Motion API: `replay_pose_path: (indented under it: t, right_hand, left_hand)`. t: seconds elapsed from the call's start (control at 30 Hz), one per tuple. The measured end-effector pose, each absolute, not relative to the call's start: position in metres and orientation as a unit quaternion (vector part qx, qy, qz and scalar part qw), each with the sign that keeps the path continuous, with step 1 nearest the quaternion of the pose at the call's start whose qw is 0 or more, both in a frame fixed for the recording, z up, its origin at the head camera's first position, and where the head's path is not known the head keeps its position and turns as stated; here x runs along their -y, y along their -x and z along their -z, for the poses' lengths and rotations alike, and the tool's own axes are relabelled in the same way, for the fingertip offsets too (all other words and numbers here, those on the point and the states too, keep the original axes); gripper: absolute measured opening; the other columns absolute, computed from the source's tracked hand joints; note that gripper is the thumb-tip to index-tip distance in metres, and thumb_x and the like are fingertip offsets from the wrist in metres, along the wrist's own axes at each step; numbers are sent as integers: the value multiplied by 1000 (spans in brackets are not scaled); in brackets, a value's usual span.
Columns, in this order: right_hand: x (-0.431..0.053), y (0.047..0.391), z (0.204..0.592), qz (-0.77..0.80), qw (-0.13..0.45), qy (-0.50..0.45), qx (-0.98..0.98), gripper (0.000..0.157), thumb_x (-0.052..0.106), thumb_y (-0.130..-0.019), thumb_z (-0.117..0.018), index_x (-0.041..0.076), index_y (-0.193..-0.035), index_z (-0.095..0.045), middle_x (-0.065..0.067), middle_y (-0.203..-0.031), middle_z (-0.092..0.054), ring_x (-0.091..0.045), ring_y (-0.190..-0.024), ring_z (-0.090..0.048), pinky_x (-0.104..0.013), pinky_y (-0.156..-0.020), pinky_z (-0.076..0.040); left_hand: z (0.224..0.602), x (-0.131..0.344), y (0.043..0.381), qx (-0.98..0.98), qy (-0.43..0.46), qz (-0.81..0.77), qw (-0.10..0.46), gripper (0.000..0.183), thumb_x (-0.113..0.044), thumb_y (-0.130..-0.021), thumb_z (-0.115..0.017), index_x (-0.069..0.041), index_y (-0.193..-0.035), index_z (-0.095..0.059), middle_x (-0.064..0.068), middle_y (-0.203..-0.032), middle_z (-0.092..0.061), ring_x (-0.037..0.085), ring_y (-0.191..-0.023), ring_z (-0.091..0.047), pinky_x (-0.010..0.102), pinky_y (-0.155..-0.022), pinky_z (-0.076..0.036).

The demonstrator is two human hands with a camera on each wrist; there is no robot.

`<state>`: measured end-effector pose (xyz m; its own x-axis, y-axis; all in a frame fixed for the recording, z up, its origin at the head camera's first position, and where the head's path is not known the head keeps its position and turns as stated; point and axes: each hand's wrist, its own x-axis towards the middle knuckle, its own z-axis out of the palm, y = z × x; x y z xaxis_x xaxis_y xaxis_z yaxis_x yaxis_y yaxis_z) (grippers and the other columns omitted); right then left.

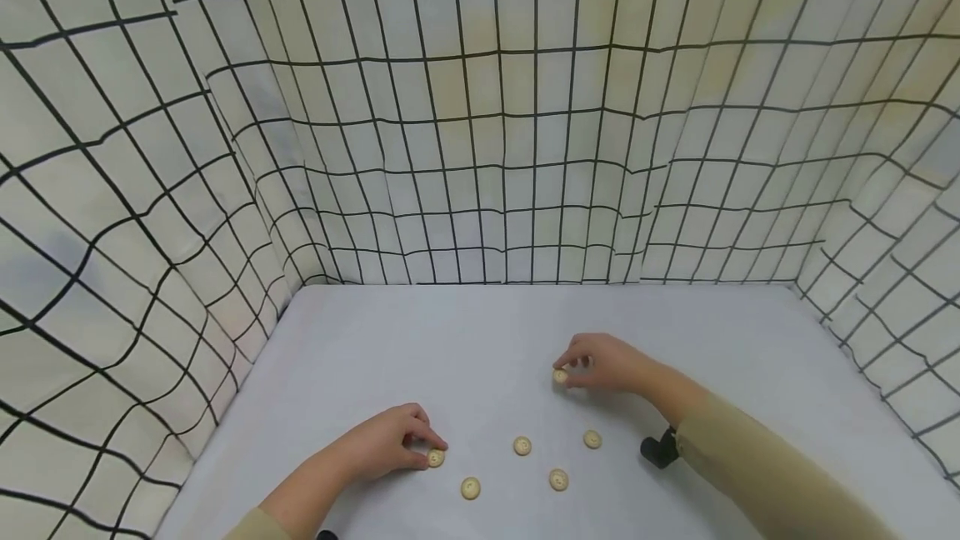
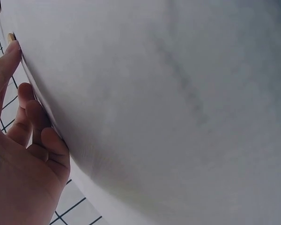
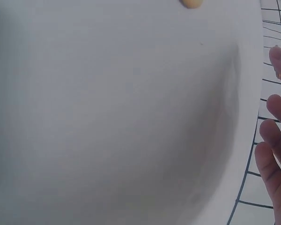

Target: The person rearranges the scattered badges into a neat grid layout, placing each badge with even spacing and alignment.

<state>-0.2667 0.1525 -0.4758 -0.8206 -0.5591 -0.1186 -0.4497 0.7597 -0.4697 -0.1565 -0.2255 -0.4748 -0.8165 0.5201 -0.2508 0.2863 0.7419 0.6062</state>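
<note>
In the head view, my left hand (image 1: 392, 443) pinches a pale wooden button (image 1: 436, 458) by its edge between thumb and index finger, low over the white table. Farther back and to the right, my right hand (image 1: 603, 363) pinches another such button (image 1: 560, 377) between thumb and index finger. The left wrist view shows the left hand (image 2: 25, 136) with the other fingers curled near the cloth and the button's edge (image 2: 11, 36) at a fingertip. Only the fingers of the right hand (image 3: 276, 136) appear at the side of the right wrist view.
Between the hands lie several more round buttons, among them one near the left hand (image 1: 470, 487), a middle one (image 1: 522, 446), a front one (image 1: 558, 480) and one below the right hand (image 1: 592, 439). White walls with a black grid (image 1: 480, 132) enclose the white table (image 1: 420, 332).
</note>
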Motion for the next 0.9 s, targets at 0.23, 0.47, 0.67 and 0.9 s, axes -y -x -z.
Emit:
replay_pose_path:
  t: [0.23,0.47,0.67,0.9]
  right_hand:
    - [-134,284,481,232,127,270,-926,20,35,-85,-78,34,-105,-77,16,-87,-59,-10,-81,-54,-31,-71,-46]
    - [-112,298,480,250,144,249,-925,20,35,-85,-78,33,-105,-76,12,-89,-60,-12,-83,-54,-32,-73,-46]
    - [-92,311,481,261,158,243,-921,21,32,-85,-78,30,-106,-76,8,-91,-60,-13,-84,-54,-33,-76,-46]
    - [-73,322,481,269,162,232,-921,22,33,-87,-76,28,-109,-76,7,-94,-61,-15,-90,-54,-36,-82,-45]
  left_hand:
    - [476,224,156,-909,-218,-290,206,24,-21,-83,-80,-30,-105,-79,-12,-96,-53,9,-84,-47,26,-73,-40]
    - [477,224,155,-909,-211,-291,212,24,-21,-83,-80,-31,-104,-79,-12,-96,-53,10,-84,-46,27,-73,-39]
    - [475,224,154,-911,-203,-288,215,24,-20,-83,-81,-30,-104,-79,-11,-96,-53,10,-84,-47,27,-73,-39]
    - [472,222,155,-913,-195,-283,219,24,-21,-83,-81,-32,-103,-79,-13,-96,-53,11,-85,-47,29,-74,-39]
